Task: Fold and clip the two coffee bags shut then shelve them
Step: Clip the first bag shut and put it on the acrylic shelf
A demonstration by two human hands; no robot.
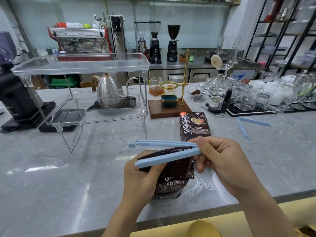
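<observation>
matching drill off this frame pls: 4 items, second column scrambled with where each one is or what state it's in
Items:
1. near coffee bag
2. far coffee bag
3. spare blue clip
4. clear shelf

States:
A. lying open on the counter, far right
B. held, top folded, open clip around the fold
C. nothing on either tier
D. lying flat on the counter, no clip on it

Pairs: 1-B, 2-D, 3-A, 4-C

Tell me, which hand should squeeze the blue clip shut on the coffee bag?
Probably the right hand. It already holds the hinged end of the open blue clip, whose arms sit either side of the folded bag top. The left hand is busy holding the coffee bag.
</observation>
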